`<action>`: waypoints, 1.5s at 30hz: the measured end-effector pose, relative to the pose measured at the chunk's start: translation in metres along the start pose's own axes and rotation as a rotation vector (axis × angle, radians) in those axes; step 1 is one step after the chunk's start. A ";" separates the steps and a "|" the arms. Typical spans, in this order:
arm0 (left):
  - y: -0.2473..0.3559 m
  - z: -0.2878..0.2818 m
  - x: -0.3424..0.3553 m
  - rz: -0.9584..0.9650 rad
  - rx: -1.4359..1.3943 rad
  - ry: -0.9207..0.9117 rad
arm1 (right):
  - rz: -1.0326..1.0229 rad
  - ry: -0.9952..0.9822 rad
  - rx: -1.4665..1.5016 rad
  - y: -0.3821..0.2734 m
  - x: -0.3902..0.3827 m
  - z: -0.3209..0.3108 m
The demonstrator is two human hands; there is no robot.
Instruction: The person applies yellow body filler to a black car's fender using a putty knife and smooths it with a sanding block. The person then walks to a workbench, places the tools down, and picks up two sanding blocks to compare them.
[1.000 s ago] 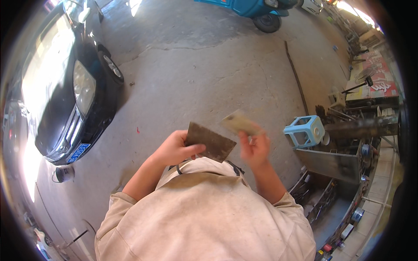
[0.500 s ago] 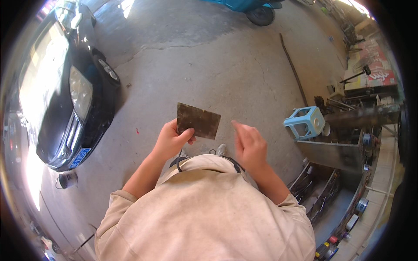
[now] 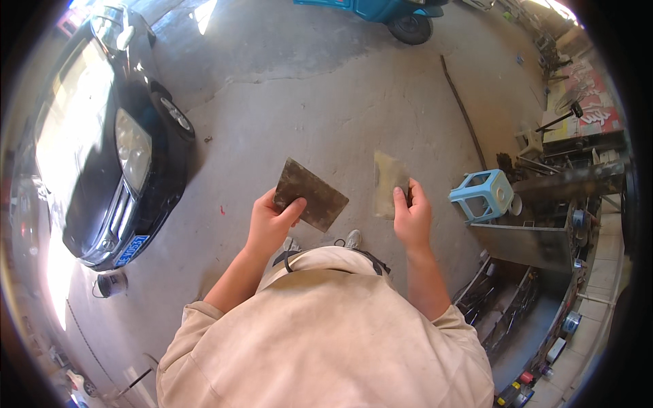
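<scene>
My left hand is closed on a dark, stained rectangular plate, its thumb lying across the near face. The plate is tilted, with one corner pointing up. To the right, my right hand grips a second flat plate, paler and yellowish-grey, by its right edge with the thumb on top. That one stands nearly upright in view. A gap separates the two plates, both held in front of my waist above the concrete floor. What the plates are made of I cannot tell.
A black car stands at the left with a small bucket by its bumper. At the right are a light-blue plastic stool and an open metal bench holding tools. A long rod lies beyond, near a teal vehicle.
My right hand has moved right and turned, and the pale plate's broad face now shows in it. The dark plate in my left hand has tilted clockwise.
</scene>
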State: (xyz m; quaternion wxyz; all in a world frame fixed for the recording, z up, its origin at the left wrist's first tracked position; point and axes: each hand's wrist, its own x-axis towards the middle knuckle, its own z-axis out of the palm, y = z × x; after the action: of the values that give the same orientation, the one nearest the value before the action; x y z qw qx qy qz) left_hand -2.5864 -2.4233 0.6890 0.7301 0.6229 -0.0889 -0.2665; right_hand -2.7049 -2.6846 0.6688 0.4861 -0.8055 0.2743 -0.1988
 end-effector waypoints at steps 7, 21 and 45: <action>0.009 0.006 0.000 0.281 -0.037 0.091 | 0.358 -0.107 1.030 -0.033 -0.018 0.017; 0.001 -0.003 0.006 0.825 0.284 -0.166 | 0.473 -0.429 0.980 -0.057 -0.035 0.021; 0.028 0.042 -0.007 0.138 -0.663 -0.473 | -0.188 -0.105 0.113 -0.084 -0.049 0.029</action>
State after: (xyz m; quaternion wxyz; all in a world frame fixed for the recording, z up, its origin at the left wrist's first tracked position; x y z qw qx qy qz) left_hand -2.6037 -2.4537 0.7262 0.8668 0.2680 -0.2053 -0.3669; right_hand -2.7045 -2.6021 0.7285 0.5236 -0.8084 0.1600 -0.2162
